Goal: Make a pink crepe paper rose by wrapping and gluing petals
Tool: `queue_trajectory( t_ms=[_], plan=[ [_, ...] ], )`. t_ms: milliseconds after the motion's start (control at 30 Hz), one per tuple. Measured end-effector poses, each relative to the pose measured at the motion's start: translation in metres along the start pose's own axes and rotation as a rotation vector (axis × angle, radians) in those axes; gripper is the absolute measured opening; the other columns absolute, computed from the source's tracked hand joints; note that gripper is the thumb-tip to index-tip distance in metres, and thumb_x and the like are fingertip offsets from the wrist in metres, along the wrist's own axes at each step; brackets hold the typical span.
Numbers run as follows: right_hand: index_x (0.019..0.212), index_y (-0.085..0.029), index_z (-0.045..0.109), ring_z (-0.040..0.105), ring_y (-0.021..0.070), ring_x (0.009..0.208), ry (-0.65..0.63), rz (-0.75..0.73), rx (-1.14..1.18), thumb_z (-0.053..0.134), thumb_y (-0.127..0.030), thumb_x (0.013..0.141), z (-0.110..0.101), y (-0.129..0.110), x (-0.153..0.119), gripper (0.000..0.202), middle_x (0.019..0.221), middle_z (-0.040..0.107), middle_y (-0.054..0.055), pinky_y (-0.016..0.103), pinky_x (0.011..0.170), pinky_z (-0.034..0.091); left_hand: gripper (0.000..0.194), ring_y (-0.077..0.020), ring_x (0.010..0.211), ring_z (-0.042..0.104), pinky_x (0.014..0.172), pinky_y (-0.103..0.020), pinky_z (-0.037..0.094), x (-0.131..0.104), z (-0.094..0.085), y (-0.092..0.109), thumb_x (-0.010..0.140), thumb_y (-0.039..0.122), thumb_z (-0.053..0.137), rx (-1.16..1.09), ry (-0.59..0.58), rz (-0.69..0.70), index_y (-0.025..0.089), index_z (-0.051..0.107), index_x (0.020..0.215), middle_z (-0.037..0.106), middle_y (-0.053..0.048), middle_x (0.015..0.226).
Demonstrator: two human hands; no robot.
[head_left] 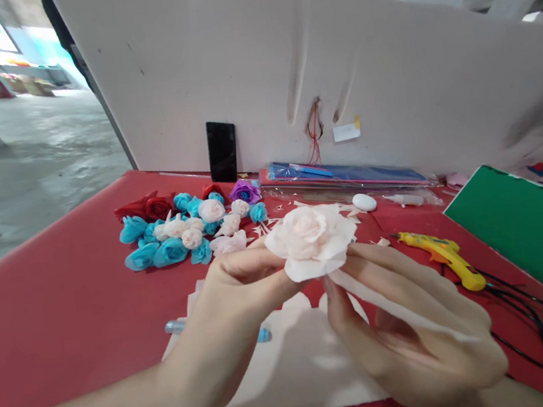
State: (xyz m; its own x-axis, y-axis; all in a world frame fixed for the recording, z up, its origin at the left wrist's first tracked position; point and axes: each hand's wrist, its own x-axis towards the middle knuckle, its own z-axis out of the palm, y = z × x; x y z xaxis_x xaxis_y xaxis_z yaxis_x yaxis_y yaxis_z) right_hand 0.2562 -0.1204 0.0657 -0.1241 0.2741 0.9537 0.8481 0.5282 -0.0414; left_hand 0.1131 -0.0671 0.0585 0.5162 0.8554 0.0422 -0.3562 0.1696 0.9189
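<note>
A pale pink paper flower point(311, 238) with layered petals is held up in front of me, over the red table. My left hand point(236, 309) pinches it from the left side, thumb under the petals. From the right, my right hand point(404, 319) grips its underside between thumb and fingers. A narrow pale paper strip point(398, 310) runs from below the bloom across my right fingers. Beneath both hands lies a pale paper sheet point(295, 368) with scalloped cut edges. On it is a small blue piece point(264, 334), and a grey-blue tube-like end point(174, 326) shows beside my left wrist.
Several finished blue flowers point(170, 251), red ones point(158, 207) and a purple one point(244, 192) cluster at the left back. A yellow glue gun point(443, 257) with black cord lies at right, by a green board point(527, 228). A phone point(222, 151) leans against the white panel point(230, 54).
</note>
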Motion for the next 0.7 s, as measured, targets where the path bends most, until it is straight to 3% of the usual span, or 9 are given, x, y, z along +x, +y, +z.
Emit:
queue_trajectory(
  t_ms=[100,200,333,467,600,700],
  plan=[
    [0.091,-0.019,0.068,0.074,0.0129,0.076,-0.015,0.013,-0.075,0.069,-0.008,0.078,-0.002,-0.003,-0.001,0.018,0.085,0.079,-0.002,0.016,0.075,0.061,0.005,-0.0174,0.086,0.062,0.072,-0.020,0.049,-0.001,-0.002,0.000,0.073,0.026,0.080,0.003,-0.008,-0.038,0.027,0.081,0.068,0.076,0.002,0.081],
    [0.093,-0.023,0.069,0.075,0.0148,0.073,-0.092,0.027,-0.088,0.067,-0.012,0.082,-0.003,-0.004,-0.001,0.015,0.087,0.080,-0.002,0.020,0.068,0.063,0.014,-0.0183,0.081,0.062,0.071,-0.023,0.049,-0.002,-0.003,0.002,0.073,0.035,0.080,0.032,0.001,-0.059,0.024,0.080,0.064,0.072,0.001,0.071],
    [0.097,-0.027,0.067,0.075,0.0141,0.072,-0.188,0.069,0.023,0.069,-0.017,0.083,-0.004,-0.002,0.000,0.017,0.086,0.080,-0.004,0.020,0.067,0.063,0.010,-0.0169,0.086,0.065,0.076,-0.019,0.049,-0.002,-0.003,0.005,0.077,0.034,0.078,0.041,-0.015,-0.059,0.027,0.082,0.070,0.075,0.003,0.078],
    [0.099,-0.031,0.064,0.075,0.0178,0.075,-0.154,0.129,0.012,0.075,-0.012,0.076,-0.002,-0.002,-0.004,0.031,0.087,0.079,-0.005,0.027,0.069,0.064,0.013,-0.0148,0.086,0.065,0.076,-0.017,0.050,0.000,-0.004,0.004,0.078,0.030,0.077,0.045,-0.009,-0.032,0.027,0.081,0.066,0.075,0.004,0.079],
    [0.085,-0.028,0.067,0.074,0.0179,0.071,-0.118,0.226,0.120,0.073,-0.008,0.076,0.003,-0.002,-0.003,0.023,0.079,0.078,-0.002,0.028,0.067,0.063,0.020,-0.0138,0.080,0.062,0.076,-0.018,0.049,0.001,-0.004,0.003,0.077,0.031,0.078,0.077,0.043,-0.040,0.025,0.077,0.058,0.071,0.004,0.071],
    [0.076,-0.025,0.070,0.073,0.0154,0.067,-0.084,0.374,0.270,0.069,-0.003,0.075,0.007,-0.003,0.003,0.021,0.075,0.078,-0.001,0.024,0.064,0.062,0.010,-0.0165,0.089,0.063,0.081,-0.020,0.049,0.001,-0.004,0.003,0.077,0.031,0.078,0.080,0.029,-0.031,0.027,0.081,0.068,0.075,0.002,0.084]
  ],
)
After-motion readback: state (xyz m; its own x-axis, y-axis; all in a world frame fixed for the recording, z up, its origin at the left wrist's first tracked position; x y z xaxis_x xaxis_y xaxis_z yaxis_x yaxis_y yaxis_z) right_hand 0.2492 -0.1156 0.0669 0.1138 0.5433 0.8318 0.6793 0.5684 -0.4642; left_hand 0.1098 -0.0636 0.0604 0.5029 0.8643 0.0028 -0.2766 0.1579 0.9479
